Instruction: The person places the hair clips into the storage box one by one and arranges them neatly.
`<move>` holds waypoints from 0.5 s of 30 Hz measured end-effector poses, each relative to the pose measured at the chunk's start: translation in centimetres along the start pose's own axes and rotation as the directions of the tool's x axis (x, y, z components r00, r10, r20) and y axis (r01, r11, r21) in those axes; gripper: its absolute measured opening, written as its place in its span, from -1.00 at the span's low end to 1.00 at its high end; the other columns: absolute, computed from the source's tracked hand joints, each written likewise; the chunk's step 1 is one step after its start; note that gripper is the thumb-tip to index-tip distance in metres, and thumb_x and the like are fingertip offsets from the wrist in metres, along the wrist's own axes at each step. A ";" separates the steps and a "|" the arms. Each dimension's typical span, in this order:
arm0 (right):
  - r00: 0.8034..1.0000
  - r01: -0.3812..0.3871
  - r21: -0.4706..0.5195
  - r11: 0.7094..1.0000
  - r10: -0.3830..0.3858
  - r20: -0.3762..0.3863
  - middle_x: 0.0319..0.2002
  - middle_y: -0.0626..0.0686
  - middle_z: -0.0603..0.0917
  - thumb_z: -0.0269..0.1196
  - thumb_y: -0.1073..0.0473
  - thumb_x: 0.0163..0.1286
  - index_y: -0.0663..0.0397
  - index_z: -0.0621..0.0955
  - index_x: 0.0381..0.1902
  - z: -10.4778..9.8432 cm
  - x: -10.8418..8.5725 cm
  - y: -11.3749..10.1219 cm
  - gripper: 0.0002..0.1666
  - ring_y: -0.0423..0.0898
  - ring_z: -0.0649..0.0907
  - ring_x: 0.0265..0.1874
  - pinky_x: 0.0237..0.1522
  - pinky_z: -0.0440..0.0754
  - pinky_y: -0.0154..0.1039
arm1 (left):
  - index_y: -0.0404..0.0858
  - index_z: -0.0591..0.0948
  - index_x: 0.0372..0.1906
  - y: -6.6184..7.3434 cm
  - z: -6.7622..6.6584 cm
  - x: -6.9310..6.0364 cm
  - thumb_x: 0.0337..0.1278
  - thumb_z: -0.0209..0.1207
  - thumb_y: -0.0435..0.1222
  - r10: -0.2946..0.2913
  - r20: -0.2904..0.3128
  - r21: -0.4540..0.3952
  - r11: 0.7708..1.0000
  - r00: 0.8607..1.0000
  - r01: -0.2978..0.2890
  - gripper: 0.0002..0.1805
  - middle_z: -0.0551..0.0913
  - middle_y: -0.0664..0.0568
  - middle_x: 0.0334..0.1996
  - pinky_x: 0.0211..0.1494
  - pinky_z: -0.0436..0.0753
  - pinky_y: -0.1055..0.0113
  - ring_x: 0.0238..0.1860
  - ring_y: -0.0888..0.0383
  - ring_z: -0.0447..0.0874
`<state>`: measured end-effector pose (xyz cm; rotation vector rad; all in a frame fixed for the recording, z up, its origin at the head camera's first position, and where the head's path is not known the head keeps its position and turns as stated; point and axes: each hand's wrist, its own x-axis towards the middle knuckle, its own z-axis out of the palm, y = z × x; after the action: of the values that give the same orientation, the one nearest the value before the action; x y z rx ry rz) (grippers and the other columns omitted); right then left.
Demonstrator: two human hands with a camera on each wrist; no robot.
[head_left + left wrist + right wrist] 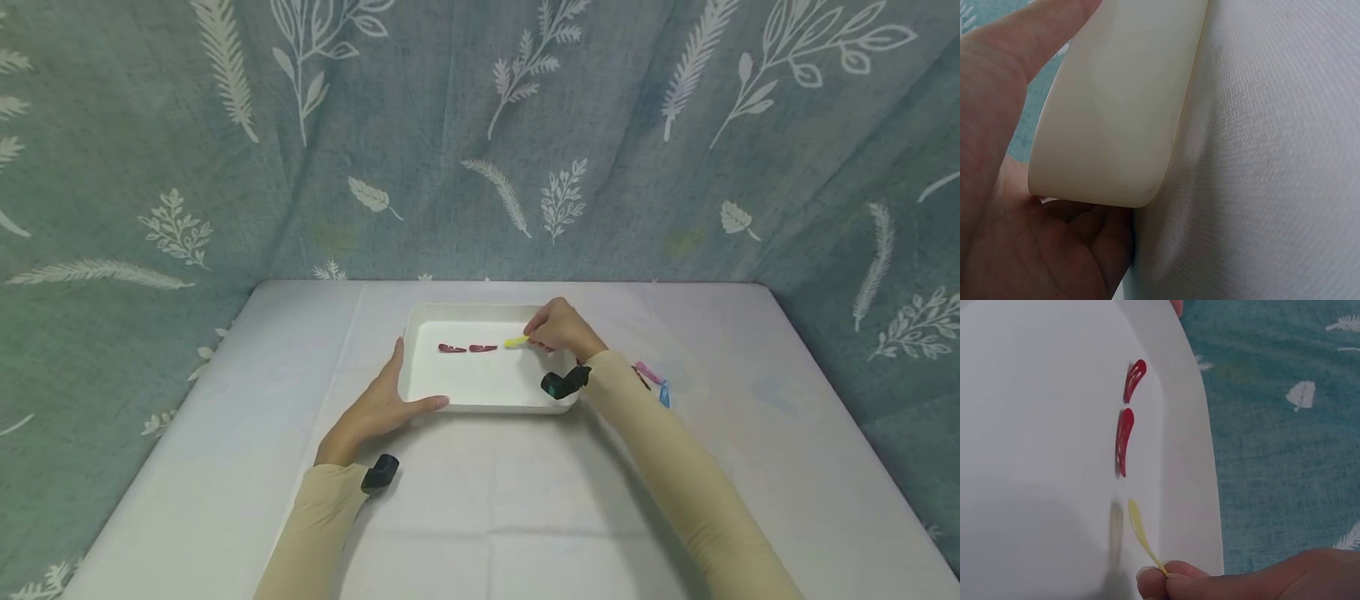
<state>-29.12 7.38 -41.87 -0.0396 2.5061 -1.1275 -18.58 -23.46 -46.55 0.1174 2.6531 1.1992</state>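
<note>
A yellow hair clip (1138, 526) is pinched by its narrow end between the thumb and fingers of my right hand (562, 327). It hangs just above the floor of a white tray (480, 392), its shadow showing below it. To its left, two red hair clips (452, 348) (483, 347) lie end to end in a row along the tray's far side. My left hand (381, 402) grips the tray's near left corner, with the thumb on the front rim and the fingers along the left wall. The left wrist view shows fingers (1094, 240) curled against that corner.
Right of the tray, partly behind my right sleeve, lie more clips, among them a pink one (648, 372) and a blue one (664, 394). A white cloth (450, 517) covers the table. Behind it hangs a blue-green leaf-patterned curtain (420, 150).
</note>
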 end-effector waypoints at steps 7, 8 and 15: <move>1.000 -0.019 -0.049 0.999 0.018 -0.010 -0.17 0.14 0.79 0.27 0.35 0.39 0.20 0.79 -0.13 0.7 -0.3 0.0 -0.80 -0.16 0.55 -0.48 -0.42 0.56 -0.36 | -0.09 -0.43 0.68 -0.2 0.2 -0.4 -0.12 0.46 0.34 0.008 -0.005 -0.006 1.000 1.000 -0.008 0.58 -0.18 -0.08 0.72 0.65 0.09 -0.26 0.70 -0.15 -0.10; 1.000 -0.022 -0.061 0.998 0.021 -0.014 -0.15 0.15 0.78 0.27 0.35 0.39 0.20 0.79 -0.12 0.7 -0.3 -0.1 -0.81 -0.15 0.55 -0.48 -0.42 0.55 -0.36 | -0.07 -0.43 0.68 -0.2 0.2 -0.3 -0.12 0.47 0.33 0.018 -0.007 -0.016 1.000 1.000 -0.018 0.58 -0.16 -0.07 0.72 0.65 0.10 -0.27 0.70 -0.13 -0.08; 1.000 -0.006 -0.141 0.990 0.005 -0.006 -0.11 0.16 0.76 0.30 0.35 0.37 0.21 0.79 -0.12 0.5 -0.3 -0.4 -0.81 -0.13 0.55 -0.46 -0.44 0.52 -0.36 | -0.05 -0.42 0.68 0.0 0.2 -0.2 -0.13 0.45 0.36 -0.002 -0.011 -0.009 1.000 1.000 0.002 0.57 -0.17 -0.04 0.72 0.64 0.11 -0.27 0.70 -0.12 -0.07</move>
<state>-28.70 6.75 -41.78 -0.0678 2.5852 -0.9480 -18.36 -23.33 -46.62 0.1075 2.6567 1.2142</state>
